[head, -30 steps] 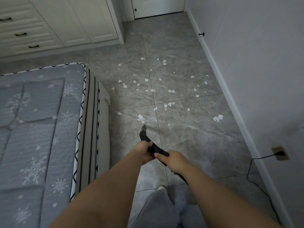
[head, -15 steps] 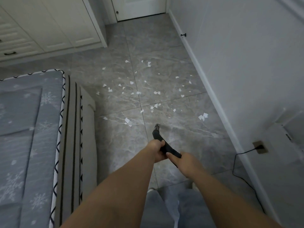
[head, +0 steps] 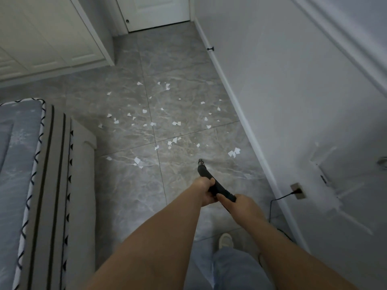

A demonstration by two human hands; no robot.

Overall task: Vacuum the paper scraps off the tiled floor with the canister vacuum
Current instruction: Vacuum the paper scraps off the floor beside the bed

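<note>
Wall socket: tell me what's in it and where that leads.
A black plug sits in the socket. Its cord drops to the floor and runs back along the wall, then passes behind the right forearm; its far end is hidden.

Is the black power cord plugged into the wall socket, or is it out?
Plugged in. The plug of the black cord sits in the wall socket above the baseboard, and the cord runs down to the floor.
</note>
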